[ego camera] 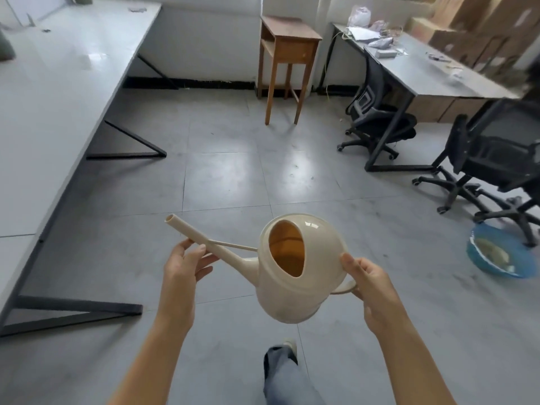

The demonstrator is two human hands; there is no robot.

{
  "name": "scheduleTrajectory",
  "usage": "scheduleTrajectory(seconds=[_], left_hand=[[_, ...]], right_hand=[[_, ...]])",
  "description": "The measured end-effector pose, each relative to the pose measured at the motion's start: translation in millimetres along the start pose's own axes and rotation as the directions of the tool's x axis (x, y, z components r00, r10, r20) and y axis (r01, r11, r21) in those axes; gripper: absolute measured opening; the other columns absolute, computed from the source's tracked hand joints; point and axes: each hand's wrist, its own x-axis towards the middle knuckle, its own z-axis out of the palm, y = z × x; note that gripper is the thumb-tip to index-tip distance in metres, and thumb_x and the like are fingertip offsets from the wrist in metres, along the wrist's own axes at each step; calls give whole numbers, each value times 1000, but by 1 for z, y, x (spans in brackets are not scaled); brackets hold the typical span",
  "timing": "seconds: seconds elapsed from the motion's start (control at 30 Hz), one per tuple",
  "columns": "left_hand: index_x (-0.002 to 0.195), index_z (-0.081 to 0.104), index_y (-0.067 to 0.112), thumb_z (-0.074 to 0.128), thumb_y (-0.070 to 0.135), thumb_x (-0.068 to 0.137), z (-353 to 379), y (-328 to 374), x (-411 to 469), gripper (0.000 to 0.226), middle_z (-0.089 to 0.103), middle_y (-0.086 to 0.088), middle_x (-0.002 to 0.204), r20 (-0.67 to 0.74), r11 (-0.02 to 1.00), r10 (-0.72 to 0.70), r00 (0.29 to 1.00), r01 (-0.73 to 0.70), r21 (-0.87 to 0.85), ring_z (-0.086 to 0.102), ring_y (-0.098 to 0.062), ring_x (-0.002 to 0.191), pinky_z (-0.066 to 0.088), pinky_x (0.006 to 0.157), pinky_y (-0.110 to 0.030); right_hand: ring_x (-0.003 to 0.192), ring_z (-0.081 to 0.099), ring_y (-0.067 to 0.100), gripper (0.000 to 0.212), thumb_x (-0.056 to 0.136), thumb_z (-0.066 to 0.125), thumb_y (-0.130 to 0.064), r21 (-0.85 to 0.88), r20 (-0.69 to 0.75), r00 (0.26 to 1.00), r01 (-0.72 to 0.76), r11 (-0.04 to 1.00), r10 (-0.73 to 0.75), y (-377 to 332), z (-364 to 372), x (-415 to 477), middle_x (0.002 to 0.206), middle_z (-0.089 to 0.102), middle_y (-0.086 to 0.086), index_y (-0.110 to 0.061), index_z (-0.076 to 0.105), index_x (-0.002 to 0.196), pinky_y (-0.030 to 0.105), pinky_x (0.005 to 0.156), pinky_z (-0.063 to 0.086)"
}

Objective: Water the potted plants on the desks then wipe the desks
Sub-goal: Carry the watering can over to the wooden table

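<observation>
I see the watering can (295, 273) over the floor (228, 171), between a long desk (52, 97) on the left and a second desk (423, 74) far right (a chair (377, 121) partly under it). A small table (287, 45) stands far back between the desks, and a basin (499, 252) lies on the floor right of the can.

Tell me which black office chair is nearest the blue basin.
The black mesh chair at the right edge; the other chair sits farther back, under the grey desk.
</observation>
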Motion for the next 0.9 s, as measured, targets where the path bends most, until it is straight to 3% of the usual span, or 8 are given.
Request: scheduleTrajectory(seconds=[0.1,0.2,0.37,0.5,0.6,0.73,0.83,0.9], left_hand=[[115,52,9,46,28,73,26,0,45,47,68,-4,93,2,1000,-16,1000,16,15,66,-22,92,45,77,-31],[111,53,10,46,27,73,51,1,88,43,68,-4,93,-5,1000,-20,1000,20,19,66,-23,91,45,76,-31],[111,53,10,47,28,74,113,10,176,41,68,-1,91,-22,999,-9,1000,10,37,66,-22,93,44,74,-30],[101,56,14,47,29,72,158,18,243,34,67,0,90,-54,999,-23,998,25,39,65,-21,92,44,75,-30],[92,56,20,47,30,73,181,23,289,23,66,0,92,-64,999,-40,997,42,22,65,-21,93,44,75,-30],[105,54,14,47,29,73,205,25,356,36,66,0,94,-62,1000,-25,998,24,-13,65,-20,94,44,76,-30],[119,50,10,46,29,73,221,23,414,50,67,0,95,-51,1000,-5,999,5,-13,65,-21,96,44,78,-30],[122,50,8,46,29,73,231,23,458,53,67,1,95,-36,1000,-5,999,4,-16,65,-21,97,45,79,-30]], right_hand=[[71,57,17,48,52,67,-51,-24,0,1000,-3,1000,3,-13,-8,52,74,62,2,-11,54,73,22,63,43],[74,55,19,55,44,70,-56,-44,14,1000,5,999,-4,-28,-14,102,73,61,0,-12,53,70,25,66,39],[88,59,26,78,31,77,-67,-31,46,999,26,999,-24,-65,-29,206,85,65,4,-8,58,78,40,90,46],[86,58,25,64,50,77,-61,14,67,998,10,1000,-10,-99,-31,282,83,64,5,-8,56,78,32,75,49],[85,59,24,83,25,75,-72,-36,57,998,2,999,0,-118,-30,332,80,65,3,-9,56,77,35,81,47],[83,60,14,101,13,69,-80,-52,71,997,16,999,-12,-142,-25,396,90,66,0,-7,59,83,27,76,45],[81,61,14,100,15,71,-78,-63,65,998,15,998,-11,-157,-17,452,87,66,0,-5,60,83,32,83,45],[79,61,14,90,21,75,-70,-78,55,998,9,997,-5,-171,-10,490,86,66,0,-5,59,82,28,77,46]])
